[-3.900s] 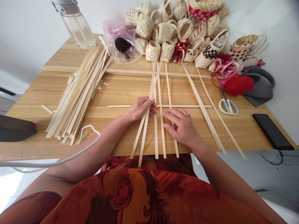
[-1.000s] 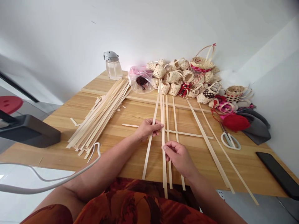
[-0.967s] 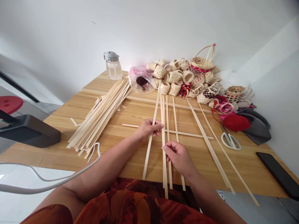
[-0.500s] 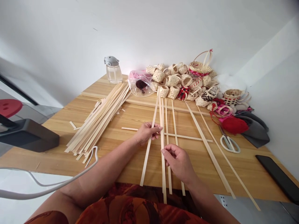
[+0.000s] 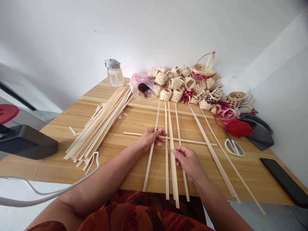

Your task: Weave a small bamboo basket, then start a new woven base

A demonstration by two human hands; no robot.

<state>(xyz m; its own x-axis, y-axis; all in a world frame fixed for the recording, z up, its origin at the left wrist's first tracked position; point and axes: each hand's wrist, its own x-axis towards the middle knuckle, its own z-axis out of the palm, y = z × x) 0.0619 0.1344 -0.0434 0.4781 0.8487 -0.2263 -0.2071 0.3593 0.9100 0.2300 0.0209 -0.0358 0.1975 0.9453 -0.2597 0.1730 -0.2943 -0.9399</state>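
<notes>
Pale, flat, wood-like material occupies both hands. The left hand (image 5: 152, 138) is nearly closed: its thumb bears on a slim, pale, slanting strip (image 5: 148, 166), and its other fingers, slightly spread, meet the thin, pale crosswise strip (image 5: 194, 141), the reference for the positions below. The right hand (image 5: 187, 160), on the near side of the crosswise strip, is curled narrow, with thumb and forefinger pinching a long, pale, straight strip (image 5: 175, 186); a further strip shows partly beneath it. A narrow, pale, flat strip (image 5: 166, 173) between the hands and a thin, pale outer strip (image 5: 185, 183) passing behind the right fingers both intersect the crosswise strip.

Judged by this arrangement, the work is at an early stage: crossing strips are set out, but spacing is uneven and no closed weave is formed among them. The order of layers under the left hand cannot be told.

A broad, pale strip (image 5: 218, 163) meets the right end of the crosswise strip. To the left of the crosswise strip lies a thick bundle of long, pale strips (image 5: 99, 128), apparently unused stock. Beyond it sits a pile of small, mostly pale woven baskets (image 5: 177, 82); to its right, white-handled scissors (image 5: 234, 148).
</notes>
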